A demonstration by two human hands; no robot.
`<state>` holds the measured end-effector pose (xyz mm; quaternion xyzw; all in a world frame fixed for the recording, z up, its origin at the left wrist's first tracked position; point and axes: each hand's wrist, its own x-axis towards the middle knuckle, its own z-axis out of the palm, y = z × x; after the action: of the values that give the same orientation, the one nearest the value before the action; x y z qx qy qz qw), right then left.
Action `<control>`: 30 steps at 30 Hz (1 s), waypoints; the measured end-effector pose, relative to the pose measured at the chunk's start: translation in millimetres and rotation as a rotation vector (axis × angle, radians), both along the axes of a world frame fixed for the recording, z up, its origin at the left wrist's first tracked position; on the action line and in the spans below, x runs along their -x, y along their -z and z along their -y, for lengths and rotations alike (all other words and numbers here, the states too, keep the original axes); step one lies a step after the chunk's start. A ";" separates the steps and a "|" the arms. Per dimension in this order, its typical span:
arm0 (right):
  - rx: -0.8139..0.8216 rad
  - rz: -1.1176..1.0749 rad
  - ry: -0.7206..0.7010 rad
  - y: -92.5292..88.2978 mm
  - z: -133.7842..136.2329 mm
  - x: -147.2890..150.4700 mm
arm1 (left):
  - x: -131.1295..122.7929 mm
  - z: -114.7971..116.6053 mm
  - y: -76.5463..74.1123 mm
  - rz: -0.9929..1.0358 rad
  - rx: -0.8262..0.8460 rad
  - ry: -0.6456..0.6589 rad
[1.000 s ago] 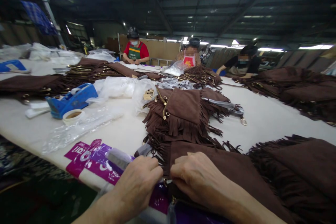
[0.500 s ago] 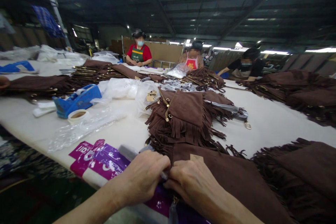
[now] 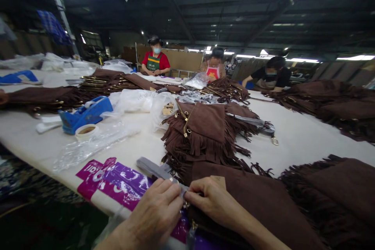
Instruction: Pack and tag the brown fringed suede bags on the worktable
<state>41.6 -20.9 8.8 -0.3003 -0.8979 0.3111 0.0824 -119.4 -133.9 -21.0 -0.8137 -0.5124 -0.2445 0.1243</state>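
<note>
A brown suede fringed bag [image 3: 258, 199] lies flat at the near table edge under my hands. My left hand [image 3: 152, 215] and my right hand [image 3: 212, 201] meet at the bag's near left corner, fingers pinched together on a grey wrapped strap [image 3: 155, 168] that runs off to the upper left. A small tan tag [image 3: 219, 180] shows just beyond my right hand. Purple printed plastic bags [image 3: 117, 181] lie under the strap. A stack of the same fringed bags [image 3: 205, 133] sits just behind.
A blue tape dispenser [image 3: 84, 114] and a tape roll [image 3: 84, 131] stand at left with clear plastic bags [image 3: 90, 144]. More brown bags [image 3: 334, 187] lie at right and across the white table [image 3: 295, 136]. Three other people [image 3: 155, 60] work at the far side.
My hands have slid slightly toward me and closed on the grey strap, which now shows stretched out to the upper left. The tan tag has come into view.
</note>
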 end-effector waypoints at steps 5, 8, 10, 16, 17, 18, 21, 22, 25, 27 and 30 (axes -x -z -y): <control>-0.009 -0.015 -0.019 2.8 3.0 1.7 | -10.1 -3.8 13.9 0.050 -0.015 -0.049; 0.034 -0.029 -0.034 0.8 3.4 -0.7 | -8.6 -6.9 11.4 0.043 0.016 0.001; 0.046 -0.047 -0.042 -4.4 3.1 -5.1 | -3.1 -7.5 4.6 0.138 0.066 0.014; 0.086 -0.215 -0.040 -19.5 2.6 -11.3 | 13.4 -11.6 -32.2 0.678 0.278 -0.010; 0.110 -0.247 -0.055 -19.1 2.9 -8.9 | 13.3 -14.0 -36.5 0.692 0.286 -0.017; 0.125 -0.275 -0.068 -17.6 3.3 -5.8 | 12.3 -16.8 -39.6 0.693 0.285 -0.025; 0.135 -0.349 -0.084 -9.9 3.2 3.8 | 6.1 -26.2 -42.6 0.706 0.275 -0.029; 0.139 -0.370 -0.079 -7.3 2.6 6.0 | 3.8 -28.5 -42.4 0.724 0.274 -0.033; 0.233 -0.444 -0.024 -1.7 -0.6 7.6 | -2.4 -29.6 -40.3 0.815 0.301 -0.078; 0.376 -0.489 0.035 0.8 -3.1 6.3 | -5.9 -26.1 -36.7 0.852 0.377 -0.129; 0.562 -0.517 0.070 6.4 -5.5 4.8 | -10.9 -21.0 -26.7 0.837 0.477 -0.177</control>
<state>36.8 -15.4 2.4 -0.2531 -0.7164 0.6077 0.2311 -108.5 -112.9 5.7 -0.6045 -0.6275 -0.4150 -0.2620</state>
